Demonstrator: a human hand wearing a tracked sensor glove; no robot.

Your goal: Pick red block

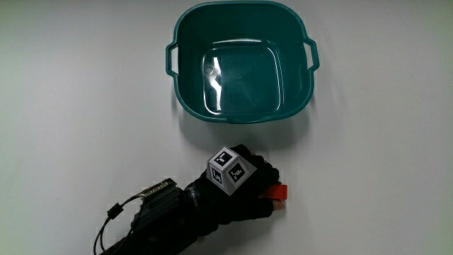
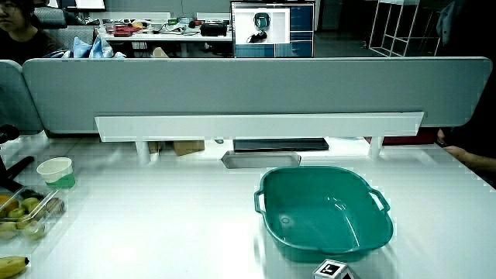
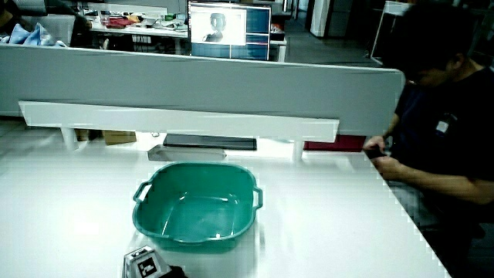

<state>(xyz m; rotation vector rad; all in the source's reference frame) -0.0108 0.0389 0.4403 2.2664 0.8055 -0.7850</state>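
In the main view the gloved hand [image 1: 244, 188] lies low on the table, nearer to the person than the teal basin [image 1: 241, 25]. Its fingers are curled around a red block [image 1: 277, 193], of which only one end shows past the fingertips. The patterned cube [image 1: 229, 170] sits on the back of the hand. In both side views only that cube [image 2: 332, 270] [image 3: 147, 264] shows, close to the basin [image 2: 306, 248] [image 3: 185, 235]; the block is hidden there.
The basin holds nothing. In a side view a paper cup [image 2: 56, 172] and a clear box of fruit [image 2: 19, 211] stand near the table's edge, well away from the hand. A low grey partition [image 2: 248, 89] closes the table.
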